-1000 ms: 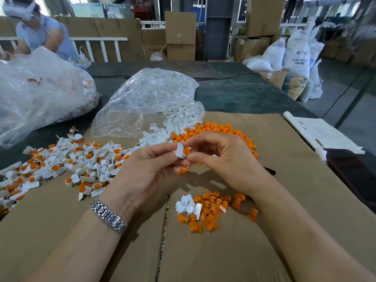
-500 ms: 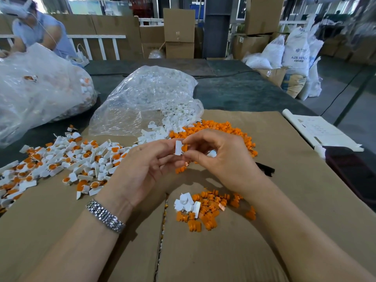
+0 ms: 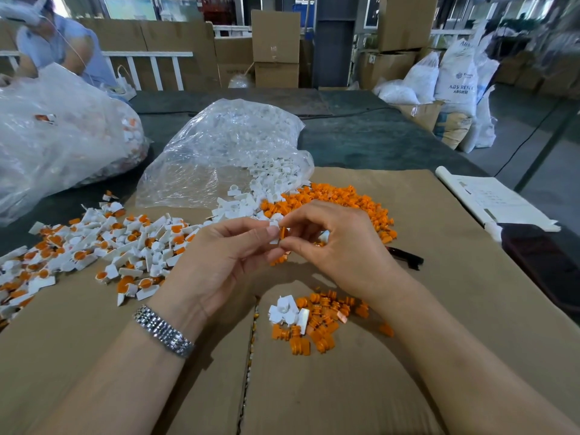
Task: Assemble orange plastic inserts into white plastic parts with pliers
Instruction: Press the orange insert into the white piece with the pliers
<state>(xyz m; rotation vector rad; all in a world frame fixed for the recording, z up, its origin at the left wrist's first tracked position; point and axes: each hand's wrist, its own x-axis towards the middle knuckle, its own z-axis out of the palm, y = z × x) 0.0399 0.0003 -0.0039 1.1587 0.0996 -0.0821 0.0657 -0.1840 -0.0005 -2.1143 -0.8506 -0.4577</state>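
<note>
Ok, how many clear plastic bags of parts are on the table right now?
2. One clear bag of white parts lies open at centre, behind the hands, spilling onto the cardboard. A larger bag sits at far left, cut off by the frame. Others may lie outside the view.

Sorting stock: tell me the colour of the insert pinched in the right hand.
Orange insert, pinched by the right hand; head view.

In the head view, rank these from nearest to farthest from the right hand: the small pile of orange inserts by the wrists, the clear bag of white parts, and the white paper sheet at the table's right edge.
From the right hand:
1. Small pile of orange inserts, just below the hand, toward the camera.
2. Clear bag of white parts, behind and to the left.
3. White paper sheet, far right on the cardboard's edge.
</note>
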